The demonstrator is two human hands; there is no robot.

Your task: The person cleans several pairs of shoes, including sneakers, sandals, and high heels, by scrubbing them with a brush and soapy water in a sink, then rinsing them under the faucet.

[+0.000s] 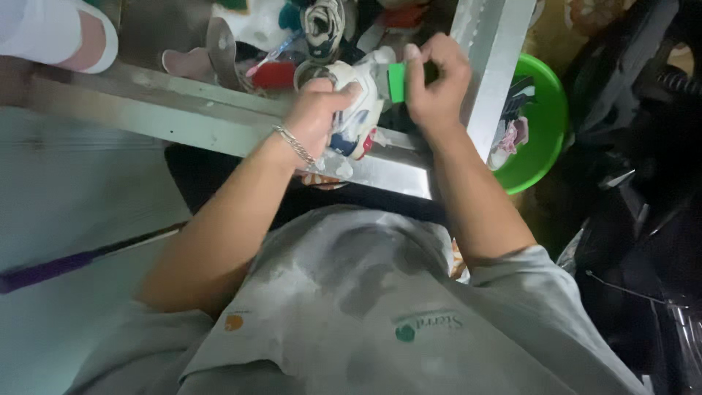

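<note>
My left hand (pixel 316 110) grips a white sneaker (pixel 360 110) with blue and red panels, held over the corner of a metal sink (pixel 219 124). A metal chain bracelet circles that wrist. My right hand (pixel 437 80) is closed on a green brush (pixel 397 80), whose head presses against the top of the sneaker. Foam clings to the shoe and drips onto the sink rim.
More shoes (pixel 322 25) and a pink sole (pixel 191 62) lie inside the sink. A green plastic basin (pixel 545 124) with cloth items stands on the floor at the right. A white shoe (pixel 55 33) sits at the top left. Dark clutter fills the right side.
</note>
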